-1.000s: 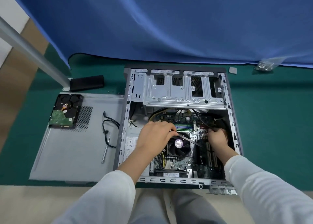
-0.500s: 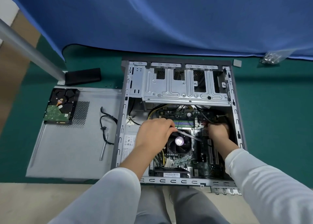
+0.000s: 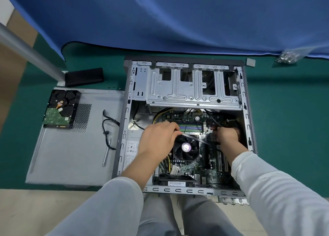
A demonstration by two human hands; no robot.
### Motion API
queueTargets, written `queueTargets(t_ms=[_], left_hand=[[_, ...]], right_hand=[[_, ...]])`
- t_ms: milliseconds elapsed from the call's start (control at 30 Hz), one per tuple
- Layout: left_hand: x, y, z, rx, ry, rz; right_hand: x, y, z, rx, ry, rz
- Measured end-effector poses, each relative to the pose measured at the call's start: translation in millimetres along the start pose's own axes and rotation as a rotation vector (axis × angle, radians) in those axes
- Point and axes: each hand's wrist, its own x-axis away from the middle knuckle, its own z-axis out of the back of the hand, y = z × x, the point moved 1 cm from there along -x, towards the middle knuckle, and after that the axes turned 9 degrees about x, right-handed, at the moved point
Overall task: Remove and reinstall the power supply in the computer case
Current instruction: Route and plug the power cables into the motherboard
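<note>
I see the computer case (image 3: 185,86) lying open at the frame's centre, side panel off. The power supply (image 3: 130,152), a grey metal box with a white label, sits inside along the case's left wall, partly under my left forearm. My left hand (image 3: 158,139) has its fingers curled, pinching a thin metal tool (image 3: 194,138) that slants across the CPU fan (image 3: 186,147). My right hand (image 3: 227,135) is curled at the red connector (image 3: 213,128); whether it grips it, I cannot tell.
</note>
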Motion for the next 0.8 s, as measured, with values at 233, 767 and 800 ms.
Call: queueTargets(t_ms=[233, 767, 800], left_hand=[[0.7, 1.1, 0.8, -0.006, 0.014, 0.004], [0.6, 0.2, 0.2, -0.026, -0.068, -0.077], [0.8, 0.2, 0.3, -0.024, -0.071, -0.075]], right_hand=[[-2.5, -0.4, 1.1, -0.124, 0.027, 0.056], [38.8, 3.3, -0.5, 0.892, 0.231, 0.488], [38.2, 1.9, 0.4, 0.921, 0.223, 0.497]])
